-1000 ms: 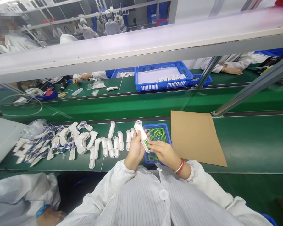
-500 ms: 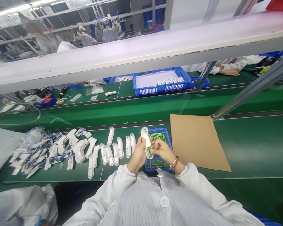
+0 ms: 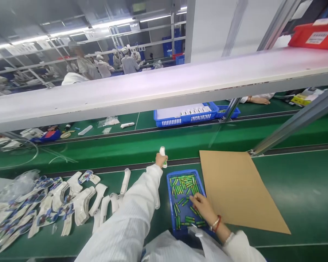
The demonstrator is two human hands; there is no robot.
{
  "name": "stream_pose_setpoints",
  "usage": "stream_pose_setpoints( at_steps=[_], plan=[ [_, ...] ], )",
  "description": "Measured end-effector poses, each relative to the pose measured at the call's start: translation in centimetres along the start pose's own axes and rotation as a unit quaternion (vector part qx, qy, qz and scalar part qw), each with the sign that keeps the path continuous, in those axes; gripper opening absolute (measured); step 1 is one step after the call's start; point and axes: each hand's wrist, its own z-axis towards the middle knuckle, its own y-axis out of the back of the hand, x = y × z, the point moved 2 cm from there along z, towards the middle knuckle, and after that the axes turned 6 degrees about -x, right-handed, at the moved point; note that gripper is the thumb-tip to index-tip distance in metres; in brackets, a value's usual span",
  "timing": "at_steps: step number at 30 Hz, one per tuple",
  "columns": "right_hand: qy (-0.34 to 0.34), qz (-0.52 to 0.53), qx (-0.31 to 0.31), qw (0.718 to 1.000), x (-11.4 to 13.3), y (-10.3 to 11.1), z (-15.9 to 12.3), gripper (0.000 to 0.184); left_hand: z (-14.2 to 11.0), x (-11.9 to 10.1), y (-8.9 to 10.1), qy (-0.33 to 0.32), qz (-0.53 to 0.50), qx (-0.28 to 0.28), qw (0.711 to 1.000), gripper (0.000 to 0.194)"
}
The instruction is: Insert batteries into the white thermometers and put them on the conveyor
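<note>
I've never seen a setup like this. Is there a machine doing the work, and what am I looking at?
No robot here: these are one person's bare hands. The pictures come from a camera worn on that person's head, looking forward and down.

The left hand, stretched out to the far edge of the green worktable, has a white handheld device in its grip. The right hand is over a blue tray of green cylinders that look like batteries; I can't tell whether it holds one.

Right of the tray lies a brown cardboard sheet. To the left lie curved white parts, many heaped together. Beyond, on another bench, stands a blue crate.
</note>
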Motion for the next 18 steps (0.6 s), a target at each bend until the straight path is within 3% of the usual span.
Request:
stream_pose_setpoints(
  at_steps=[5,8,10,13,15,18],
  plan=[
    [0.013,-0.168,0.002,0.986,-3.8,-0.8,-1.0,0.033,6.5,-2.4,-0.4,-0.034,0.177,-0.119,0.976,0.037],
    [0.041,-0.279,0.025,0.959,-3.7,-1.7,-1.1,0.017,7.9,-1.7,-0.2,-0.047,0.241,-0.144,0.959,0.047],
    [0.061,-0.333,0.049,0.940,-2.8,-2.3,-0.8,0.015,7.9,-0.8,1.1,-0.069,0.268,-0.151,0.949,0.052],
    [0.066,-0.422,0.114,0.897,-2.1,-3.5,-0.4,0.038,6.5,1.6,6.1,-0.102,0.288,-0.180,0.935,0.054],
    [0.070,-0.467,0.147,0.869,-2.2,-4.3,-0.2,0.040,4.6,3.9,10.5,-0.098,0.286,-0.221,0.927,0.058],
    [0.086,-0.485,0.134,0.860,-2.9,-4.9,0.0,0.039,1.6,7.7,16.0,-0.057,0.256,-0.276,0.925,0.068]
  ],
)
